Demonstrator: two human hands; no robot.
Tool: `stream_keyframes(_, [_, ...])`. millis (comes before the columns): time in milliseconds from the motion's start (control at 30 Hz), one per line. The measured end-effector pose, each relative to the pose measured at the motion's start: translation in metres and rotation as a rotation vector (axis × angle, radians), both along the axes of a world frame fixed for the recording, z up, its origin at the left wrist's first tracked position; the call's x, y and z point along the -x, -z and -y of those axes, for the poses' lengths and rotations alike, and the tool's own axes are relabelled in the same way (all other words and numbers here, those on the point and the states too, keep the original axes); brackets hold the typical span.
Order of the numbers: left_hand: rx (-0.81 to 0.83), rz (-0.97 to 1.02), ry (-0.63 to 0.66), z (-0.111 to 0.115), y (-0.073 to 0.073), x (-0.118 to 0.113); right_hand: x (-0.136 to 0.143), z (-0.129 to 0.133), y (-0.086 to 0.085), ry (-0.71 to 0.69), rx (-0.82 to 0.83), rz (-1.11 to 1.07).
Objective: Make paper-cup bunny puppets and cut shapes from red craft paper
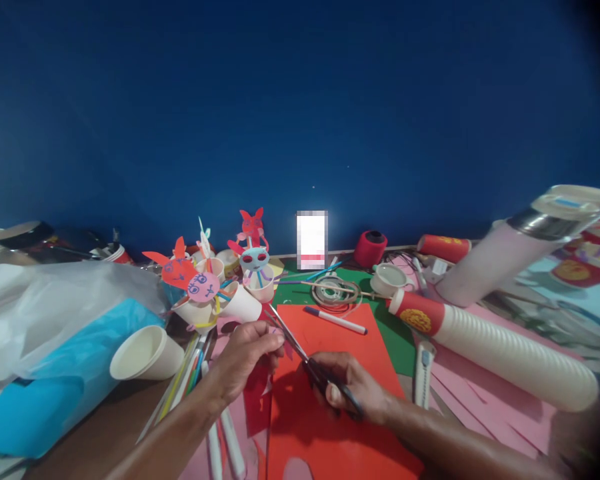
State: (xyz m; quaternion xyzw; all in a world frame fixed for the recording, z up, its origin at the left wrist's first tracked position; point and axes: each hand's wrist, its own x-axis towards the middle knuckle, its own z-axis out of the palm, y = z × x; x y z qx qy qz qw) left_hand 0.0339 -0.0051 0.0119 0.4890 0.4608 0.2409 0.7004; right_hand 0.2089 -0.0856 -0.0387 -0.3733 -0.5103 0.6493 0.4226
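My right hand (356, 387) grips dark-handled scissors (291, 339), their blades parted and pointing up and to the left. Close to the blades, my left hand (250, 350) is closed in a pinch; what sits between its fingertips is too small to make out. Beneath both hands lies an orange-red sheet of paper (340, 433). A white marker with a dark cap (336, 320) rests on the upper part of that sheet. Just behind my left hand, a white paper cup (241, 303) lies tipped among cups decorated with paper animal faces (204, 287).
To the right lies a long stack of paper cups (510, 353) beside a utility knife (423, 375) and pink paper (500, 427). A tall bottle (495, 260) leans behind. On the left are a loose cup (147, 353), several markers and a blue plastic-wrapped pack (75, 373).
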Motion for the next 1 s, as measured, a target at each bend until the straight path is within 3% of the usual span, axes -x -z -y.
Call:
stream_keyframes(433, [-0.03, 0.015, 0.028, -0.002, 0.012, 0.003, -0.001, 0.0, 0.002, -0.05, -0.03, 0.035])
stream_keyframes(1000, [0.008, 0.019, 0.041, -0.002, 0.01, 0.002, 0.0, 0.001, 0.002, -0.017, -0.009, 0.024])
